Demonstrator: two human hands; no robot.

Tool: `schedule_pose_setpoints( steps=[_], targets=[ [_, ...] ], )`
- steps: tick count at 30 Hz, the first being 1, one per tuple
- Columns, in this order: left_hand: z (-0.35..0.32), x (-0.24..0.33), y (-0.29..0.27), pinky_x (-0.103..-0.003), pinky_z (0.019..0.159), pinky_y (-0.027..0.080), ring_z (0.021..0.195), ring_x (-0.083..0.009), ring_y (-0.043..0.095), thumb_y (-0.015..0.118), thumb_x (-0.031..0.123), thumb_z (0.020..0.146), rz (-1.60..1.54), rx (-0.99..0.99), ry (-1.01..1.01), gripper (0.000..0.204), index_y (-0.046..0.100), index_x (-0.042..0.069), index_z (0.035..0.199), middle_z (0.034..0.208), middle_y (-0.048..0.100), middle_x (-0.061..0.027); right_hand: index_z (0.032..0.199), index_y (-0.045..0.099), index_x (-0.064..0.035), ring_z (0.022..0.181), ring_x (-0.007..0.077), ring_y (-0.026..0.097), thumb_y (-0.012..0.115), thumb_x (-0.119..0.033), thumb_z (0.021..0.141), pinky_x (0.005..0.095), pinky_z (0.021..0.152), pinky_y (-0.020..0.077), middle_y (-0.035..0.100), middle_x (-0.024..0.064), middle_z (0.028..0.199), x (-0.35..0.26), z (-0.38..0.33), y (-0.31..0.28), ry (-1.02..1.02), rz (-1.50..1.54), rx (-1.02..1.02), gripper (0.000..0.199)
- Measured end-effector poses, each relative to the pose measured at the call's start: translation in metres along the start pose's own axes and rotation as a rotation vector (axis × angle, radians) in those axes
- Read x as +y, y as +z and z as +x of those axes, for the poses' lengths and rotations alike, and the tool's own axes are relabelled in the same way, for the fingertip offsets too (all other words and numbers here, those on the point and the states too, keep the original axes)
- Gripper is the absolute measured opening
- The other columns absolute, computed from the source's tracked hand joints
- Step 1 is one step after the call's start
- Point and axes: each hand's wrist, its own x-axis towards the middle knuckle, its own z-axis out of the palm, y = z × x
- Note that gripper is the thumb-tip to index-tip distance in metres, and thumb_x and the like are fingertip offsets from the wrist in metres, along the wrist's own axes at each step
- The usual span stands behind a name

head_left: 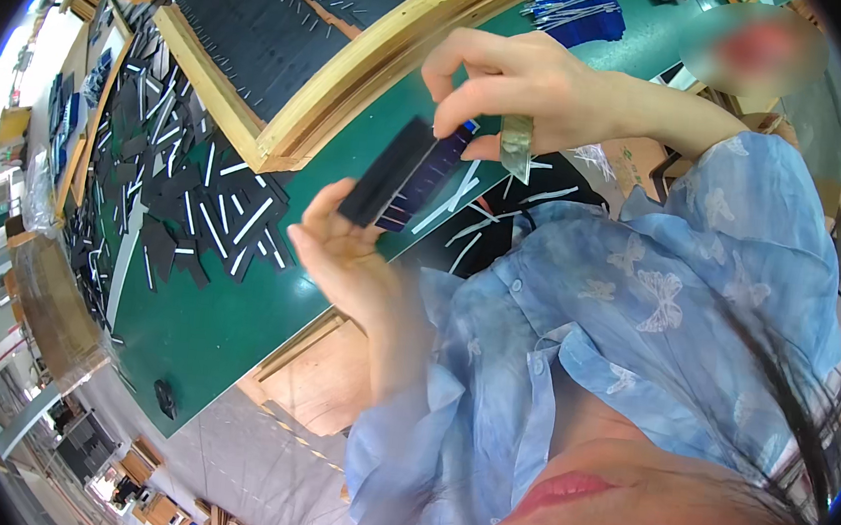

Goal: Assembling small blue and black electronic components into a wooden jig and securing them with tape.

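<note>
Green table (235, 326): the widest surface, running from the lower left to the upper right; its near edge meets bare wood (315, 378).

Wooden frame (357, 77): lies across the far half of the table, its pale border enclosing black sheets (251, 28) dotted with short light slivers. One corner of the frame points toward the table's middle.

Blue shirt (636, 311): worn by the person, printed with pale butterflies; it fills the lower right and covers both arms to the wrist.

Scrap pile (186, 202): loose black pieces and white-edged strips heaped on the table's left side, just beside the frame's corner. More white strips (474, 227) lie on a dark patch near the table's near edge, partly behind the shirt.

Blue bundle (577, 11): thin blue strips fanned out at the table's far edge.

Left hand (346, 251): raised above the table, palm up and half open, fingers curled under the lower end of the stack.

Right hand (515, 91): raised above the frame's near rail, fingers bent and closed in a pinch on the upper end of the stack; a pale tape band (516, 146) wraps one finger.

Stack (403, 176): a thin pack of dark strips, black on one face and blue-violet on the other, held tilted between both hands, clear of the table.

Small black object (166, 398): alone near the table's left near corner; its kind cannot be told.
</note>
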Motion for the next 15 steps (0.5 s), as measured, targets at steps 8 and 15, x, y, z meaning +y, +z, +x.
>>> schedule_pose_setpoints(
  steps=[8,15],
  targets=[
    [-0.009,0.008,0.01,-0.032,0.065,0.053,0.069,-0.0282,0.064,0.02,0.053,0.097,-0.062,-0.173,-0.066,0.066,0.053,-0.004,0.106,0.099,0.061,-0.0182,0.097,0.061,-0.0097,0.071,0.0185,0.052,0.079,0.0,0.056,0.0286,0.06,0.0429,0.05,0.0061,0.101,0.004,-0.004,-0.003,0.043,0.101,0.035,0.046],
    [-0.011,0.012,0.01,-0.033,0.066,0.054,0.07,-0.0284,0.065,0.021,0.055,0.097,-0.044,-0.183,-0.073,0.067,0.053,-0.004,0.107,0.098,0.061,-0.0186,0.092,0.061,-0.013,0.089,0.0214,0.057,0.078,-0.01,0.063,0.0321,0.071,0.0481,0.051,0.0019,0.103,-0.005,0.0,-0.009,0.163,0.103,-0.055,0.034]
  ],
)
